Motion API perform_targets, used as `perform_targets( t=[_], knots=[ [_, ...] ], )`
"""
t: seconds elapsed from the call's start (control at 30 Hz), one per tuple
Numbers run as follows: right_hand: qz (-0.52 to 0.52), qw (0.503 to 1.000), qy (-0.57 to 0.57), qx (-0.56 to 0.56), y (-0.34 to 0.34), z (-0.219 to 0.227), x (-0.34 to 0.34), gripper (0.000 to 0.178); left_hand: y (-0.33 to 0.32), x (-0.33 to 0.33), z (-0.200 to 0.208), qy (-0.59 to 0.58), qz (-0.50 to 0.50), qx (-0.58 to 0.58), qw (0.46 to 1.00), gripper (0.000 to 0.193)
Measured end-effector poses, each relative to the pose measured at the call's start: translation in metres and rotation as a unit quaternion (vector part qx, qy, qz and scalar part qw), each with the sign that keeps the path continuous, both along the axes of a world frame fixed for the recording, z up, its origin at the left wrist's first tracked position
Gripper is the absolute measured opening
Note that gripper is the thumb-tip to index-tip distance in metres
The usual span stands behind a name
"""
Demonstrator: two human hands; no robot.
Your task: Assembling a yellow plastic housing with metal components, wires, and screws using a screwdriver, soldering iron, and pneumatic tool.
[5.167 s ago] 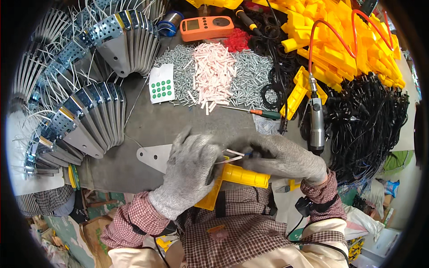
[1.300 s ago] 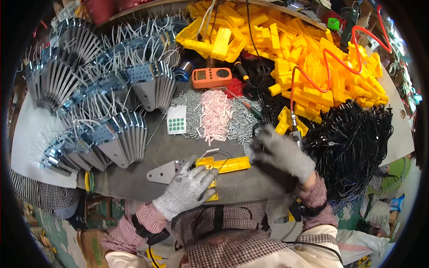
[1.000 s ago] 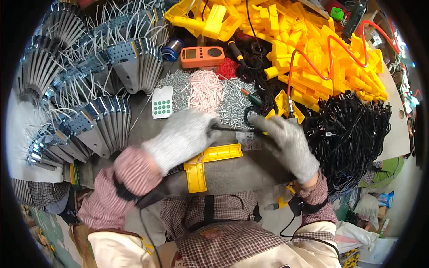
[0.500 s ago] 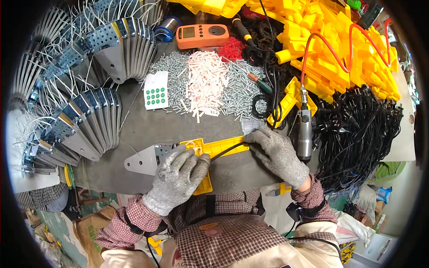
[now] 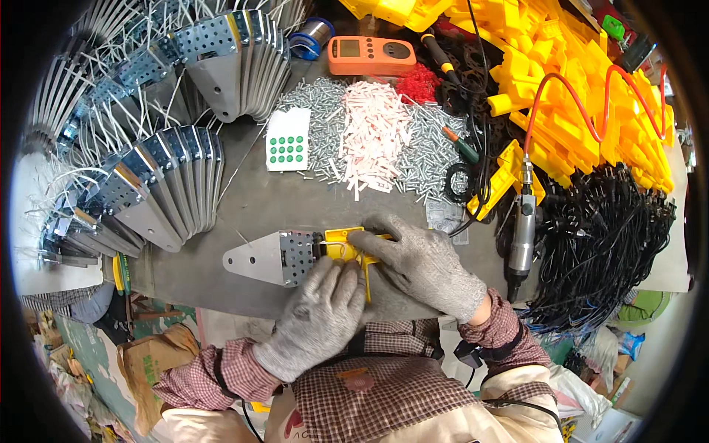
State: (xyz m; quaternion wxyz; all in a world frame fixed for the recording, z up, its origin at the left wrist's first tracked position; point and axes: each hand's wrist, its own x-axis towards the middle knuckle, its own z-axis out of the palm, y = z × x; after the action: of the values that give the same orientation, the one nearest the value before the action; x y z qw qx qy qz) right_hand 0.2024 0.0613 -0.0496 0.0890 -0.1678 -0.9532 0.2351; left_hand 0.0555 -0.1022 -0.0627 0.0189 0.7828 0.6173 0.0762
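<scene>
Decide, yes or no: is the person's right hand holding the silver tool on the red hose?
No: the right hand is at the yellow casing, while the silver tool is apart from it, farther right.

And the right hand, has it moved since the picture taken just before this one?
Yes. Judged against the white sheet with green dots, the right hand has moved left, and it is now closer to the left hand.

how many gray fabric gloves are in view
2: one on the left hand, one on the right hand, both at the yellow plastic housing; others could be hidden.
</scene>
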Motion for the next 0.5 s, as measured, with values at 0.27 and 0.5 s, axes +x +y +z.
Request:
perform_targets(
  t=[0.27, 0.5],
  knots=[
    [0.037, 0.998, -0.046, 0.026, -0.002, 0.006, 0.0, 0.04, -0.016, 0.008, -0.004, 0.016, 0.015, 0.031, 0.999, 0.061],
    [0.114, 0.976, -0.186, 0.012, 0.016, 0.034, -0.006, 0.047, -0.015, 0.01, -0.008, 0.028, -0.01, 0.024, 0.999, 0.064]
  ],
)
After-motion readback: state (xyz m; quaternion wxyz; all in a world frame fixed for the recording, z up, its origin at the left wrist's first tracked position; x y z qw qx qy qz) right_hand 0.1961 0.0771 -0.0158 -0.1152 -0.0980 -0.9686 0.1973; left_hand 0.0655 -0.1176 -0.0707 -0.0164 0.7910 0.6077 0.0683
